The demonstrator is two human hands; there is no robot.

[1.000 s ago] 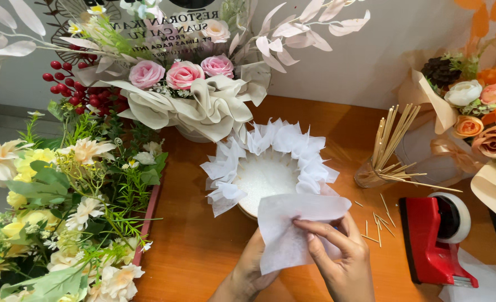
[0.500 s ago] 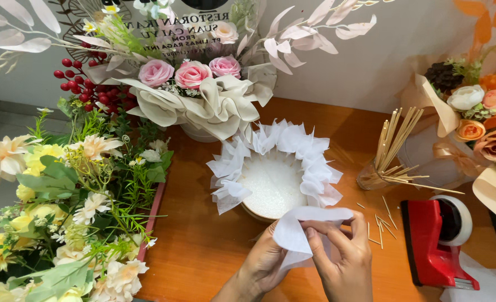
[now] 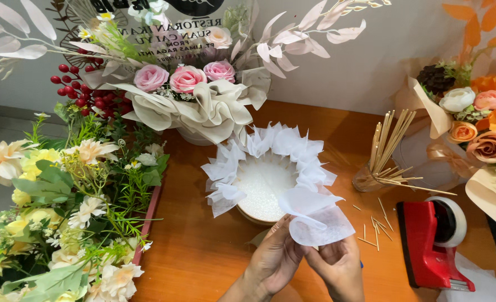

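Two hands: your left hand (image 3: 275,263) and right hand (image 3: 337,265) sit low at the near edge of the desk (image 3: 203,251), both pinching one white tissue sheet (image 3: 315,215), fingers closed on its lower gathered end.
Tissue sheet: thin, soft, slightly see-through; folded into a loose fan that opens upward and touches the near right rim of the round pot (image 3: 253,215).
Pot: a round container filled with a flat disc of white grainy foam (image 3: 262,187); its rim is ringed with more ruffled white tissue pieces (image 3: 270,151) standing in points.
Desk: smooth orange-brown wood.
Stick holder: a small clear glass (image 3: 366,180) right of the pot holds pale thin wooden sticks (image 3: 388,142) fanned upright; loose ones lie scattered beside it.
Tape dispenser: red, blocky and glossy (image 3: 427,246), with a white roll, at the right near corner.
Back bouquet: pink roses (image 3: 186,78) in cream wavy wrapping, behind the pot.
Left tray: cream and yellow artificial flowers (image 3: 52,196) with green leaves.
Right bouquet: peach and white roses (image 3: 477,117) in cream paper.
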